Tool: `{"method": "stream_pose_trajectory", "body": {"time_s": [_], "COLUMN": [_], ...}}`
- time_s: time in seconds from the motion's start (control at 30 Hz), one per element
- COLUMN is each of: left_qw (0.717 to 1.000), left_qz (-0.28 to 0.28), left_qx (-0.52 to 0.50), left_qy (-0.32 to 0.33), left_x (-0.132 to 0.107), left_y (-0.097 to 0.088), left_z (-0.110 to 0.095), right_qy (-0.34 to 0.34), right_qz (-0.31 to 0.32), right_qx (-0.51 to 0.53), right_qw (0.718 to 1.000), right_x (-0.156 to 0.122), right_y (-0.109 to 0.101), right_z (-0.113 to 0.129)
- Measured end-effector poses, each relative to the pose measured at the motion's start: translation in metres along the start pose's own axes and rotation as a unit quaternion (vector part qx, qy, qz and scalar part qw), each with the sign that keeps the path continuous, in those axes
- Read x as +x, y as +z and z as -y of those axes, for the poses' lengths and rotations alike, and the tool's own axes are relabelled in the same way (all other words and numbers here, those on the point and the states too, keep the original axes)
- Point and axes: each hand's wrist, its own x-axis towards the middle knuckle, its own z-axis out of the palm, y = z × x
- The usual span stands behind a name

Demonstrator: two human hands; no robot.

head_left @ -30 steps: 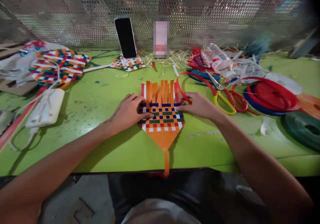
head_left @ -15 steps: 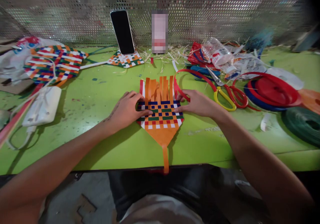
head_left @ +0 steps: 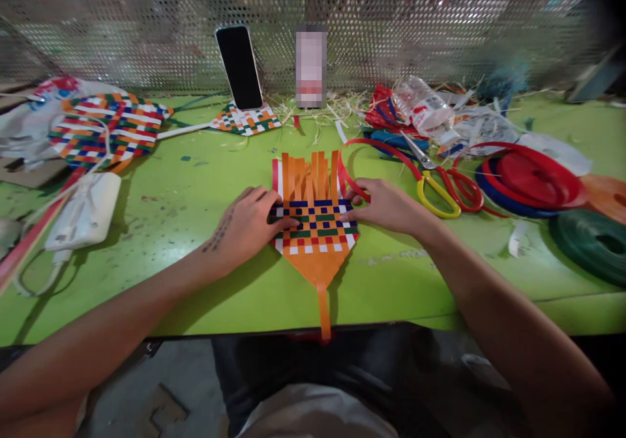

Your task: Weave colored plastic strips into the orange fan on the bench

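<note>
Left hand (head_left: 252, 219) and right hand (head_left: 381, 206) remain clamped on opposite edges of the woven piece (head_left: 320, 234). Versus one second earlier, red strip (head_left: 364, 142) and hands show little change

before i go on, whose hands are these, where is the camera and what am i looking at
There is no machine here, only a person's bare left hand and bare right hand. Every picture comes from one camera worn on that person's head, looking forward and down. Over the shiny green tabletop, the hands hold opposite edges of an orange, white, blue, green and red woven piece made of flat strips. A narrow red strip curves up from the right hand. Farther right lie metal scissors with one yellow and one red handle and a dark green coil. At the back, a black-screened phone stands tilted.
</note>
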Motion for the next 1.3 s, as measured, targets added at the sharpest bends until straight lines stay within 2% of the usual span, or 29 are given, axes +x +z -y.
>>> {"method": "stream_pose_trajectory", "body": {"time_s": [0.13, 0.4, 0.53, 0.63, 0.7, 0.73, 0.8, 0.9, 0.97, 1.03, 1.1, 1.17, 1.3], "left_qw": [0.997, 0.996, 0.996, 0.995, 0.994, 0.993, 0.991, 0.987, 0.984, 0.979, 0.969, 0.956, 0.948], "left_qz": [-0.010, -0.002, -0.003, 0.003, -0.003, -0.009, -0.019, -0.037, -0.060, -0.103, -0.151, -0.186, -0.192], "left_qx": [0.059, 0.075, 0.070, 0.085, 0.097, 0.105, 0.124, 0.139, 0.136, 0.136, 0.137, 0.127, 0.056], "left_qy": [0.052, 0.056, 0.060, 0.056, 0.052, 0.050, 0.051, 0.075, 0.097, 0.113, 0.142, 0.187, 0.248], "left_x": [-0.007, -0.015, -0.015, -0.012, -0.009, -0.008, -0.006, -0.004, -0.003, -0.002, 0.000, 0.004, 0.017], "left_y": [0.001, 0.005, 0.009, 0.006, 0.001, -0.001, -0.004, -0.003, 0.001, 0.005, 0.009, 0.010, 0.006], "left_z": [-0.003, -0.008, -0.010, -0.012, -0.012, -0.012, -0.011, -0.009, -0.007, -0.004, -0.002, -0.004, -0.022], "right_qy": [0.005, 0.047, 0.049, 0.038, 0.022, 0.012, -0.010, -0.049, -0.075, -0.080, -0.061, -0.033, -0.001], "right_qz": [-0.011, -0.018, -0.008, 0.039, 0.041, 0.014, -0.085, -0.237, -0.300, -0.332, -0.323, -0.289, -0.198], "right_qx": [-0.042, -0.108, -0.118, -0.067, -0.014, 0.019, 0.103, 0.224, 0.245, 0.242, 0.260, 0.311, 0.427], "right_qw": [0.999, 0.993, 0.992, 0.996, 0.999, 1.000, 0.991, 0.944, 0.919, 0.908, 0.908, 0.905, 0.883], "right_x": [-0.004, -0.014, -0.013, -0.007, -0.003, -0.001, 0.003, 0.008, 0.012, 0.015, 0.019, 0.023, 0.025], "right_y": [0.000, 0.001, -0.003, -0.013, -0.021, -0.025, -0.031, -0.037, -0.040, -0.041, -0.040, -0.038, -0.034], "right_z": [0.006, 0.019, 0.014, 0.003, -0.005, -0.008, -0.011, -0.011, -0.012, -0.015, -0.020, -0.024, -0.025]}}
